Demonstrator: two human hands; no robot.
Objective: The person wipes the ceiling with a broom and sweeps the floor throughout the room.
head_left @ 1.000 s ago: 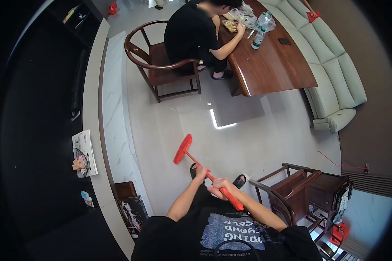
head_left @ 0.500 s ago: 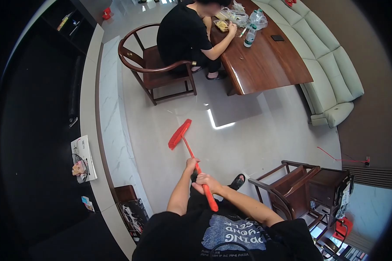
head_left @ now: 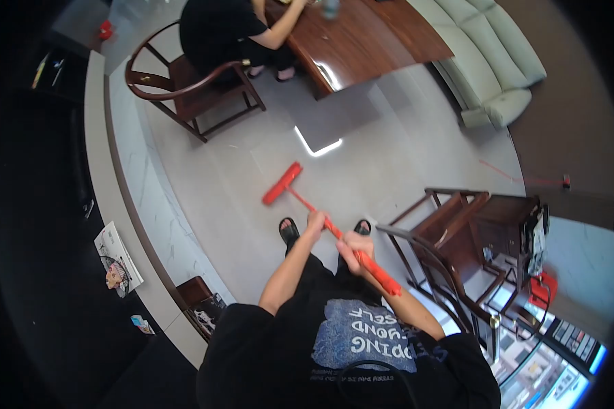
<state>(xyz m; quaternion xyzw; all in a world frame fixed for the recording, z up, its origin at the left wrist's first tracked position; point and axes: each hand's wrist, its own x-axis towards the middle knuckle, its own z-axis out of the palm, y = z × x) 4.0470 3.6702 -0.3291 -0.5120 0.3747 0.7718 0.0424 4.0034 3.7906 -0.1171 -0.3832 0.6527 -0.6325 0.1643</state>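
A red broom (head_left: 282, 184) reaches from the floor up toward my body, its wide head on the pale floor ahead of my feet. My left hand (head_left: 316, 223) is wrapped round the handle at its lower part. Higher up, my right hand (head_left: 353, 249) grips the same handle, and the thick red end sticks out past it over my right forearm. The broom head looks slightly blurred, and I cannot make out any debris beside it.
A person (head_left: 218, 31) sits in a wooden armchair (head_left: 184, 85) at a wooden table (head_left: 361, 41). Behind it stands a pale sofa (head_left: 484, 61). Close on my right is another wooden chair (head_left: 433, 228). A long cabinet ledge (head_left: 106, 177) runs along the left.
My view has shifted, so the table and chairs sit further up and left. The broom handle leans more to the right, its top end swung outward. Both hands keep their hold.
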